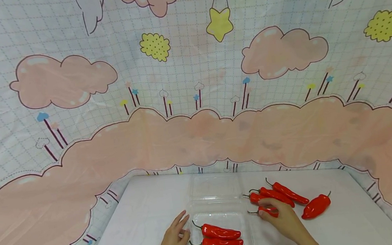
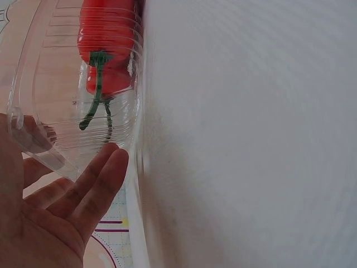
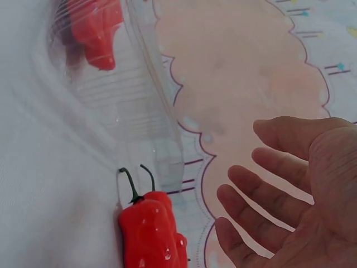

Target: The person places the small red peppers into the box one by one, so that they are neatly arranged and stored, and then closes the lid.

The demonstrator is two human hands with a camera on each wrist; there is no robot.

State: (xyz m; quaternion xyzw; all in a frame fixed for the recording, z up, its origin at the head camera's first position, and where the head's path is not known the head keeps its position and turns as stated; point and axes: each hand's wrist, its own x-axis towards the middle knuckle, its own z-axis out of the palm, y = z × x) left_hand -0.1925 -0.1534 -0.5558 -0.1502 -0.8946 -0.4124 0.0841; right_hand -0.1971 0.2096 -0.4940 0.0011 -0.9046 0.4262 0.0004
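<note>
A clear plastic box [image 1: 249, 232] lies with its lid folded back, and two red peppers [image 1: 221, 231] with green stems lie side by side in it. At the box's left end is my left hand [image 1: 171, 241]; its fairly straight fingers touch the clear wall in the left wrist view. My right hand [image 1: 284, 218] hovers over a single red pepper [image 1: 267, 212] right of the box, partly covering it in the head view. In the right wrist view, that hand's fingers [image 3: 262, 218] are spread and loosely bent, with nothing between them.
Beyond the right hand, several red peppers [image 1: 289, 193] lie together on the white table [image 1: 136, 205], and a wider red pepper [image 1: 317, 206] lies farther right. The raised clear lid [image 1: 215, 187] extends behind the box. A patterned cloth [image 1: 197, 138] hangs behind the table.
</note>
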